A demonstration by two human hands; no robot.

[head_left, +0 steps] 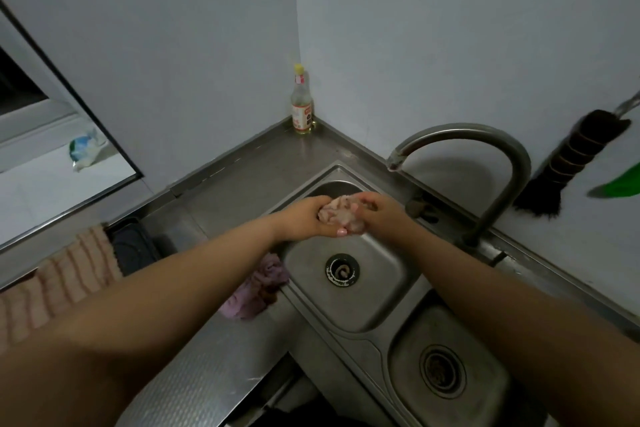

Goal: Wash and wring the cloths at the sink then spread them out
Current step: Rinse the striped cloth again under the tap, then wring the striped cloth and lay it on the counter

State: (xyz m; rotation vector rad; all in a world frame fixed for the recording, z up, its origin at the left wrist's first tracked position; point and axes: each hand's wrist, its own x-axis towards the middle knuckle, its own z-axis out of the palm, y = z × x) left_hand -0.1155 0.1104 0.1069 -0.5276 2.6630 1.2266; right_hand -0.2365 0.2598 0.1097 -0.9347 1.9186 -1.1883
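Left hand [304, 218]: curled round the near side of the pale cloth [341, 217], clamped to squeeze.
Right hand [375, 210]: wrapped over the far side of the same wad, opposing the left for a twist.
Pale cloth: balled tight between both hands, held over the sink [377, 288] so drips fall to the drain [342, 270].
Tap [485, 163]: spout just beyond the hands; no visible stream.
Purple cloth [258, 288]: heaped on the counter [214, 357] at the basin's edge, likely waiting.
Striped cloth [62, 282]: draped flat at left, probably spread already.

Both hands, left [304, 218] and right [379, 215], around a balled cloth [341, 217] above the sink [381, 288].
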